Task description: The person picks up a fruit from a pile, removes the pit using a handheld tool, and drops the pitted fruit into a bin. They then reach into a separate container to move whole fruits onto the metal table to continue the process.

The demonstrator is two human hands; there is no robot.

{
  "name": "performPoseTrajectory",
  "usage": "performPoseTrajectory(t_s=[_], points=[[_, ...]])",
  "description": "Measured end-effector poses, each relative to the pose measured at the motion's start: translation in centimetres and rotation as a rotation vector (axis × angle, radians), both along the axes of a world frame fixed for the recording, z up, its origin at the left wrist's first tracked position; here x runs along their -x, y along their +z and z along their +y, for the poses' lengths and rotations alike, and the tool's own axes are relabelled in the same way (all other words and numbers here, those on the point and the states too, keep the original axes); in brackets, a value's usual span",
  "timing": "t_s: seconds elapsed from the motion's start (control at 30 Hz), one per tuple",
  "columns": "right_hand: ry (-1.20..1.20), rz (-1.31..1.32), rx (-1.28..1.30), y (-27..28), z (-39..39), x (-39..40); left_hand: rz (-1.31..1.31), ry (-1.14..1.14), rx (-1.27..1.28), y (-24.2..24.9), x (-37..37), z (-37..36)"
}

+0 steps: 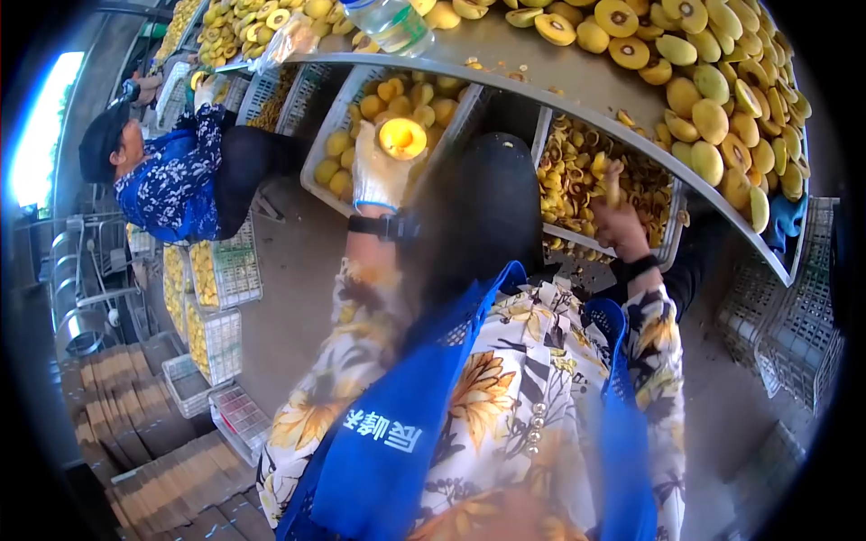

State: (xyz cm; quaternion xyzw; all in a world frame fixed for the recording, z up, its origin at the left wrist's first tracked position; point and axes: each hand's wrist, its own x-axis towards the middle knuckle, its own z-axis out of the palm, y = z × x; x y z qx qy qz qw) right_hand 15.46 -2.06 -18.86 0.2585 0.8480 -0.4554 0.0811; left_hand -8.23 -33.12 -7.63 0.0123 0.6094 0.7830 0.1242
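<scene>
From the head camera, looking down the front of a flowered shirt and blue apron [397, 451], both of the person's arms reach out toward the work table [577, 86]. The left hand [381, 171], in a white glove, is closed around a halved yellow fruit [402, 138], its cut face turned up toward the camera. It is held above a white crate [317, 158] of whole-looking yellow halves that sits just under the table edge. A dark band [383, 225] circles that wrist.

The right hand [621, 225] is bare and curled shut on a thin tool [613, 185], whose tip stands up from the fist; I cannot tell what kind of tool it is. It hovers over a second crate [672, 243] filled with scraps and pits.

On the table lie many halved fruits [713, 99], some cut side up with dark hollows, and a clear plastic bottle [390, 22] near the edge. To the left, another person [171, 176] in a blue patterned top and dark cap bends toward the same table. Stacked wire crates [216, 307] stand on the floor beside them.
</scene>
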Motion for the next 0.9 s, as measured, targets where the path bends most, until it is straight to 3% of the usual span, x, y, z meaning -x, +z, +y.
performPoseTrajectory(t_s=[0.07, 0.13, 0.17, 0.23, 0.3, 0.33, 0.37, 0.4, 0.47, 0.53, 0.6, 0.67, 0.73, 0.8, 0.87, 0.9], points=[[0.082, -0.024, -0.24, -1.9, -0.6, -0.7, -0.006, -0.009, 0.014, -0.5, -0.1, -0.1], [-0.048, -0.07, -0.275, -1.8, 0.1, 0.0, -0.267, 0.022, -0.226, 0.8, 0.0, 0.3], [-0.011, 0.084, -0.223, -1.9, 0.6, 0.0, -0.062, -0.006, 0.001, -1.5, 0.5, -0.9], [-0.078, 0.02, 0.083, 4.2, -0.5, 1.3, 0.383, -0.013, 0.586, -6.6, 3.2, -5.3], [-0.171, 0.048, 0.169, 4.8, -0.5, 0.8, 0.407, 0.09, 0.916, -7.1, 4.1, -5.7], [-0.203, 0.022, 0.21, 5.3, -0.7, 0.9, 0.24, 0.194, 0.993, -3.5, 2.8, -4.0], [-0.235, 0.002, 0.255, 5.6, -0.8, 1.1, 0.315, 0.242, 0.912, -1.8, 2.2, -2.7], [-0.256, -0.016, 0.281, 5.7, -1.0, 0.8, 0.257, 0.196, 0.606, -0.1, 1.5, -0.8], [-0.291, -0.023, 0.323, 6.2, -1.1, 0.6, 0.256, 0.111, 0.512, 3.6, 0.6, 3.6], [-0.273, 0.091, 0.152, 4.4, -1.0, -0.1, 0.417, -0.084, 0.662, 6.5, 1.0, 8.5], [-0.281, 0.176, 0.125, 5.1, -1.8, -0.6, 0.859, -0.198, 0.701, 7.2, 2.5, 13.9], [-0.246, 0.23, 0.094, 6.9, -2.4, -1.1, 1.126, -0.288, 0.973, 10.3, 2.6, 19.6], [-0.202, 0.308, 0.019, 6.7, -2.6, -2.2, 1.091, -0.302, 1.31, 9.2, 3.7, 25.2], [-0.206, 0.354, -0.036, 5.6, -2.8, -3.4, 0.87, -0.562, 1.586, 8.6, 4.1, 29.3], [-0.311, 0.28, 0.067, 8.3, -3.9, -4.6, 0.912, -0.513, 1.674, 1.1, 7.7, 32.4], [-0.339, 0.298, 0.154, 8.9, -3.9, -5.0, 0.804, -0.542, 1.661, 1.5, 7.6, 32.8]])
